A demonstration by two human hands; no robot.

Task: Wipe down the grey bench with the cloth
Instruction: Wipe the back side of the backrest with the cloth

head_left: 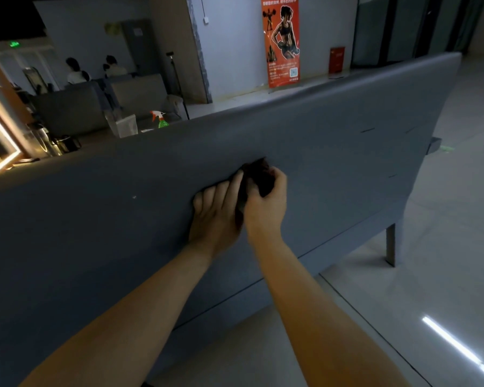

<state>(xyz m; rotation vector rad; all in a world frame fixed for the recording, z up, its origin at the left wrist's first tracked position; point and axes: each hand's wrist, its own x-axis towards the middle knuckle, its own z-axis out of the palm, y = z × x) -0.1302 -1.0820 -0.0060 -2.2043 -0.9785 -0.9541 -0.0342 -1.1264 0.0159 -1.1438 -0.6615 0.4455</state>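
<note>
Floor [403,317]: one pale, glossy stretch is running under and to the right of the grey bench [333,152], and one bright strip of light is reflecting on it.
Arms: two bare forearms are reaching up to the rear face of the bench's backrest.
Left hand [215,219]: one hand is lying flat against the bench back, its fingers stretched out and holding nothing, its forefinger side touching the cloth.
Right hand [266,208]: one hand is curling its fingers and thumb round the cloth and pressing it onto the bench.
Cloth [259,177]: one dark, bunched rag is sitting near the middle of the bench back, between the two hands.
Leg [390,244]: one grey leg is showing under the bench's right end.
Spray bottle [160,120]: one green bottle with a white trigger is poking up just beyond the bench's top edge, to the left.
Sofas [140,93]: two are standing further behind the bench.
People [76,71]: two are sitting far beyond the bench, backs turned.
Banner [282,40]: one orange fitness banner is standing against the wall behind the bench.
Red box [336,60]: one is sitting just right of the banner.
</note>
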